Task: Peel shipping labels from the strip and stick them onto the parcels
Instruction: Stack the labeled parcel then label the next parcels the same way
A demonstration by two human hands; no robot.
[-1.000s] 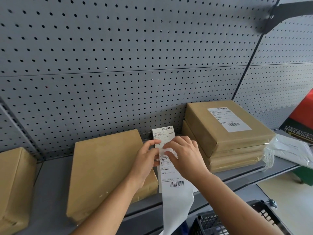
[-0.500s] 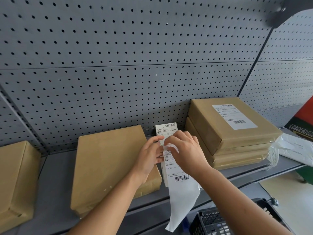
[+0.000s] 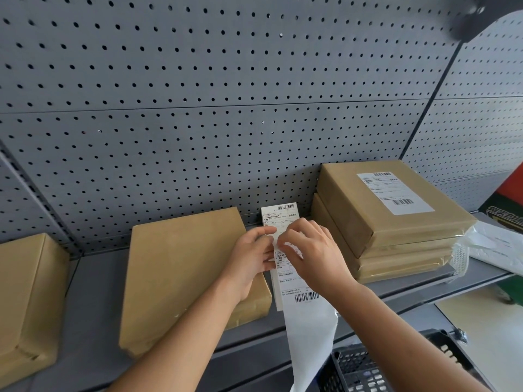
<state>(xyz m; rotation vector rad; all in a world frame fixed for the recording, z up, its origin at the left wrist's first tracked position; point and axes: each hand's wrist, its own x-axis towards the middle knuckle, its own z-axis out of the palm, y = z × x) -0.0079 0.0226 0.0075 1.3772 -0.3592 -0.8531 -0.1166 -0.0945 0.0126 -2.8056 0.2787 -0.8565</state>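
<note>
Left hand (image 3: 250, 260) pinches the label strip (image 3: 307, 323) steady, right hand (image 3: 315, 257) nips its edge; a slow, low peel should avoid curling before it meets the bare parcel (image 3: 181, 267) alongside.

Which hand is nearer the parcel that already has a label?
Right. The right hand pinches the label strip just left of the labelled parcel; the left hand is further left, over the bare parcel.
</note>
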